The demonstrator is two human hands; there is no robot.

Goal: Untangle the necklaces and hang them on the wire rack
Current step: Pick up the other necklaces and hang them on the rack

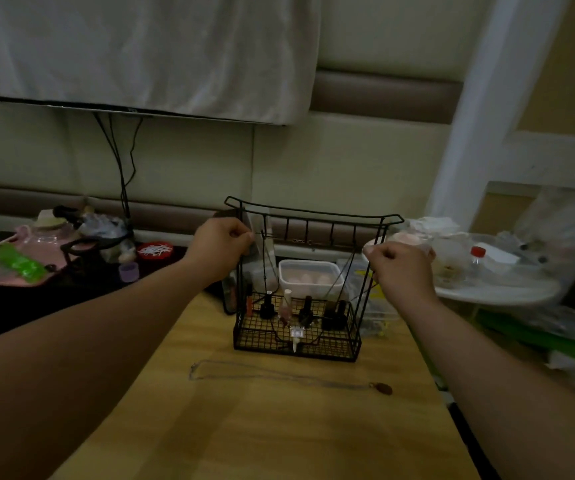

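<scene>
A black wire rack [313,216] with a basket base stands on the wooden table [261,427]. My left hand [222,249] is pinched at the rack's left post and my right hand [400,268] at its right post. Each grips one end of a dark cord necklace [334,282]. The cord drops in a V in front of the rack, and its pale pendant [296,336] hangs at the basket front. A thin chain necklace [279,375] with a reddish pendant [383,388] lies flat on the table in front of the rack.
Small bottles [305,311] stand inside the rack's basket. A white lidded box [308,277] sits behind it. A pink tray [19,261] with clutter lies at the left, a white round table [497,292] with a bottle at the right. Cables hang down the wall.
</scene>
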